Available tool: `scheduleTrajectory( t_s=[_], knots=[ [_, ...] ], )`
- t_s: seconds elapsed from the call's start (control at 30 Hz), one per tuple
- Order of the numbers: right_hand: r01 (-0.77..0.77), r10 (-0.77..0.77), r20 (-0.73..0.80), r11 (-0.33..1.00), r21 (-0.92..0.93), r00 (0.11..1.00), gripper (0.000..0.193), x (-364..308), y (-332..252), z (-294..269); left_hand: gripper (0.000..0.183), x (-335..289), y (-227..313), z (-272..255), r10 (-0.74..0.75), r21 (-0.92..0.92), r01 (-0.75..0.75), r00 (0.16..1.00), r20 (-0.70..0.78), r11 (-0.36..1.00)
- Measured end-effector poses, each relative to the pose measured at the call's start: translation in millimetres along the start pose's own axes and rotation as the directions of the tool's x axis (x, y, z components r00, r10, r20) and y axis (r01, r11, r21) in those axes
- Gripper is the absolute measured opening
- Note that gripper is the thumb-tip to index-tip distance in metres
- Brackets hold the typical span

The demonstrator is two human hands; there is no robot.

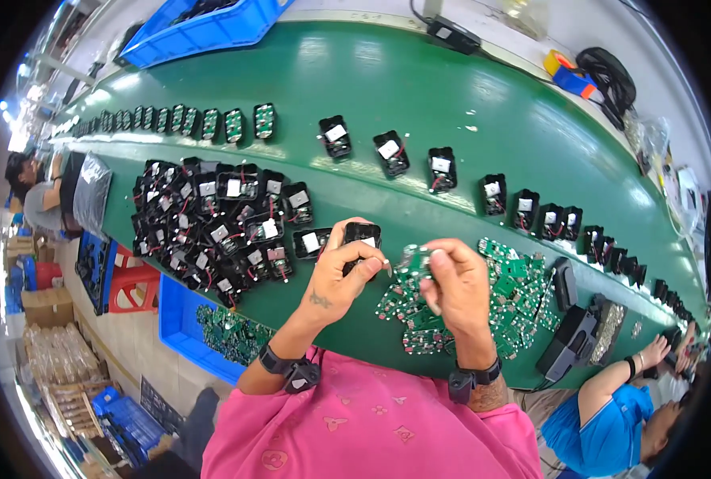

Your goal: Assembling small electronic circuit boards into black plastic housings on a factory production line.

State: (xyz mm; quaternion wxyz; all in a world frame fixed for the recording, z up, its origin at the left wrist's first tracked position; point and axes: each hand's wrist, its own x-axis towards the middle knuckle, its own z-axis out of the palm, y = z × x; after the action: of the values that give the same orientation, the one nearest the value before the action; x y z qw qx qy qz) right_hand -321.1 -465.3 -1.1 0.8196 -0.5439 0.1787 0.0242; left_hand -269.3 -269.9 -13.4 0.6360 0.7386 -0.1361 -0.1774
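Observation:
My right hand (458, 286) pinches a green circuit board (411, 262) between thumb and fingers, above a loose pile of green circuit boards (514, 299). My left hand (341, 271) is closed, thumb and forefinger together at a small whitish piece too tiny to name. Just behind its fingers is a black plastic housing (363, 232) with a white block inside, partly hidden by the hand. Another black housing (311, 242) lies beside the left wrist. Left of it spreads a heap of black housings (212, 223) with white blocks and red wires.
Rows of housings (442, 169) line the green bench (355, 88). A blue bin (212, 36) stands at the far left. Below the bench edge sits a blue tray of boards (181, 331). Black devices (567, 343) lie right, near a co-worker in blue (599, 423).

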Motion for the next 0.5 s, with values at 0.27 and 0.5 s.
scheduleTrajectory(
  t_s=[0.27, 0.5],
  knots=[
    [0.016, -0.017, 0.095, 1.000, 0.005, 0.995, 0.015, 0.1, 0.9, 0.7, 0.011, 9.0, 2.7, 19.6, 0.090, 0.030, -0.090, 0.996, -0.002, 0.995],
    [0.173, -0.178, -0.045, 0.979, -0.108, 0.983, 0.019, 4.8, 17.4, -8.1, 0.055, 13.9, 5.1, 31.3, 0.157, -0.046, -0.152, 0.981, 0.116, 0.987]
  ],
)
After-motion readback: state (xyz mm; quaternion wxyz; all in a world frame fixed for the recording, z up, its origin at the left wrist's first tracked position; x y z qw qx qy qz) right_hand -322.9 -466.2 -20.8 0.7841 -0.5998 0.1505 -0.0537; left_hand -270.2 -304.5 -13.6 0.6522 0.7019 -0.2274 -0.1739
